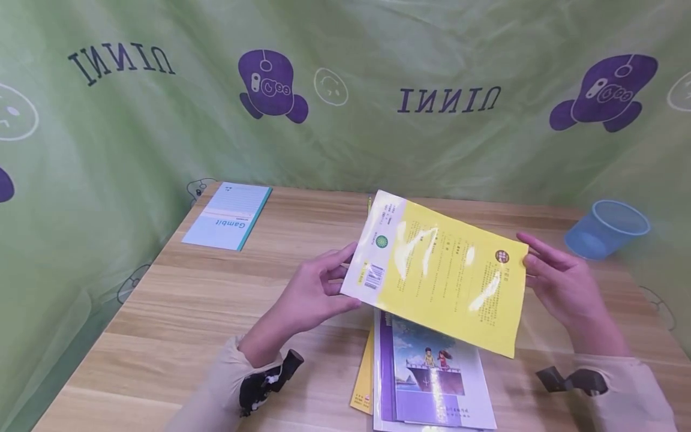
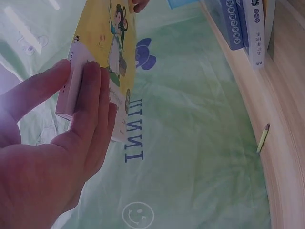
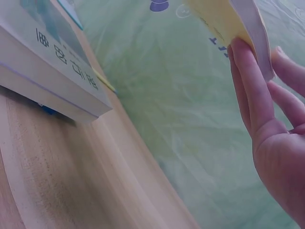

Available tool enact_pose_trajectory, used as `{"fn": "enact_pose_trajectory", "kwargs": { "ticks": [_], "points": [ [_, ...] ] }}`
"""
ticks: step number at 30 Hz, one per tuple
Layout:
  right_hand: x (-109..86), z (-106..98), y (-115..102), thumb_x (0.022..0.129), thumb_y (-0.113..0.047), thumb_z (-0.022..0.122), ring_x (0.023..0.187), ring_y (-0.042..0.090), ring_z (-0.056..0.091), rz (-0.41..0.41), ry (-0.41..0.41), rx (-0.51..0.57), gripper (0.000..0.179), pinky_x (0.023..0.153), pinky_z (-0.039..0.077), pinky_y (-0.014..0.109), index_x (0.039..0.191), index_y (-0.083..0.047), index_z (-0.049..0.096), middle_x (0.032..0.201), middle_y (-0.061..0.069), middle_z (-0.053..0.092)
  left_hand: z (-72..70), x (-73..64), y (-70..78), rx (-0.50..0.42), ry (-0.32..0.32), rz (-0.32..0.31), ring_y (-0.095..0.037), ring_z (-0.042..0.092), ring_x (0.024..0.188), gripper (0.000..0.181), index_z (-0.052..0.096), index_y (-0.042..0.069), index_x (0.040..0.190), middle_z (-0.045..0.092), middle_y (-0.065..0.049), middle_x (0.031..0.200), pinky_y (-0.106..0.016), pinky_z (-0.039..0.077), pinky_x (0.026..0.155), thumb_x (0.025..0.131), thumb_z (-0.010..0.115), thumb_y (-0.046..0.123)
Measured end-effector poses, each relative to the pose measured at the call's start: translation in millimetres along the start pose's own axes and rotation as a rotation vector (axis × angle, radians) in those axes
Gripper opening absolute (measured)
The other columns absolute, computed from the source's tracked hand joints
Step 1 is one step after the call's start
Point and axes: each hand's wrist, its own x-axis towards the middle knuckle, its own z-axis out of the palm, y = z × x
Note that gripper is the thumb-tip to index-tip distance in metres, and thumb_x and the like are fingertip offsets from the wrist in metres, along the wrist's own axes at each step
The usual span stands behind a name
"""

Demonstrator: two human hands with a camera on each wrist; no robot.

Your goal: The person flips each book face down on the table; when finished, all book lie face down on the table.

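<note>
A yellow paperback book [image 1: 448, 270] is raised and tilted over a stack, its text-covered back cover and barcode facing the head camera. My left hand [image 1: 313, 294] holds its pale left end, and in the left wrist view thumb and fingers pinch the spine [image 2: 76, 83]. At the opposite edge, my right hand [image 1: 567, 294] grips a corner; the right wrist view has fingers on both sides of the page block [image 3: 255, 38]. Below lies a purple-and-white book [image 1: 432, 384] with two figures on a ship, on top of other books. A yellow book [image 1: 363, 384] sticks out beneath, mostly hidden.
A Gambit notepad [image 1: 227, 216] lies at the table's back left. The blue mesh-like cup [image 1: 604, 231] stands at the back right. Near the rear edge is a pencil [image 2: 263, 138], mostly covered in the head view. Behind hangs a green curtain [image 1: 356, 150].
</note>
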Motion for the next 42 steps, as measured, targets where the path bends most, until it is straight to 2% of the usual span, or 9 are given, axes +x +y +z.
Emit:
{"fn": "enact_pose_trajectory", "kwargs": {
  "ticks": [4, 9, 18, 25, 30, 36, 42],
  "points": [
    [-1.0, -2.1, 0.2, 0.100, 0.017, 0.035, 0.107, 0.023, 0.072, -0.010, -0.070, -0.030, 0.049, 0.086, 0.062, 0.029, 0.142, 0.000, 0.055, 0.123, 0.015, 0.071, -1.4, 0.3, 1.2, 0.014, 0.018, -0.015, -0.040, 0.065, 0.117, 0.087, 0.038, -0.006, 0.151, 0.053, -0.026, 0.141, -0.030, 0.061, 0.086, 0.073, 0.073, -0.022],
    [-1.6, -3.8, -0.3, 0.100, 0.018, 0.036, 0.111, 0.023, 0.071, 0.000, -0.103, -0.061, 0.050, 0.090, 0.060, 0.029, 0.144, -0.001, 0.052, 0.128, 0.014, 0.070, -2.3, 0.4, 1.5, 0.050, 0.040, -0.021, -0.038, 0.066, 0.115, 0.084, 0.040, -0.006, 0.150, 0.055, -0.025, 0.141, -0.029, 0.061, 0.086, 0.074, 0.074, -0.021],
    [-0.4, 2.7, 3.7, 0.099, 0.019, 0.037, 0.108, 0.022, 0.072, -0.008, -0.095, -0.058, 0.049, 0.087, 0.061, 0.028, 0.140, 0.000, 0.057, 0.125, 0.013, 0.071, -5.4, -0.9, 2.4, 0.077, 0.057, -0.038, -0.037, 0.067, 0.114, 0.084, 0.041, -0.006, 0.149, 0.055, -0.025, 0.141, -0.030, 0.062, 0.086, 0.073, 0.074, -0.021],
    [0.3, 8.0, 8.7, 0.099, 0.019, 0.037, 0.106, 0.021, 0.073, 0.024, -0.083, -0.067, 0.049, 0.086, 0.061, 0.029, 0.139, -0.002, 0.059, 0.123, 0.012, 0.072, -10.7, -4.7, 1.4, 0.084, 0.068, -0.052, -0.037, 0.067, 0.114, 0.084, 0.041, -0.005, 0.149, 0.054, -0.025, 0.142, -0.030, 0.061, 0.087, 0.073, 0.074, -0.021],
    [6.5, 18.5, 15.6, 0.099, 0.019, 0.038, 0.105, 0.020, 0.073, 0.067, -0.117, -0.070, 0.050, 0.086, 0.062, 0.030, 0.138, -0.003, 0.061, 0.123, 0.011, 0.072, -20.3, -16.4, -5.1, 0.094, 0.107, -0.065, -0.033, 0.067, 0.111, 0.082, 0.044, -0.004, 0.149, 0.058, -0.024, 0.140, -0.030, 0.062, 0.087, 0.074, 0.076, -0.018],
    [18.7, 36.8, 25.4, 0.099, 0.018, 0.040, 0.104, 0.020, 0.074, 0.145, -0.159, -0.090, 0.051, 0.085, 0.061, 0.031, 0.138, -0.006, 0.062, 0.122, 0.009, 0.072, -35.6, -34.2, -12.5, 0.108, 0.187, -0.121, -0.031, 0.067, 0.112, 0.083, 0.047, 0.000, 0.148, 0.063, -0.021, 0.135, -0.029, 0.061, 0.088, 0.073, 0.079, -0.015],
    [31.7, 58.5, 36.1, 0.099, 0.014, 0.048, 0.102, 0.018, 0.074, 0.228, -0.137, -0.199, 0.049, 0.083, 0.061, 0.030, 0.139, -0.010, 0.062, 0.118, 0.006, 0.073, -53.5, -54.0, -15.5, 0.160, 0.249, -0.163, -0.031, 0.067, 0.116, 0.082, 0.048, 0.002, 0.148, 0.063, -0.019, 0.136, -0.029, 0.060, 0.090, 0.074, 0.081, -0.012]
  ]
}}
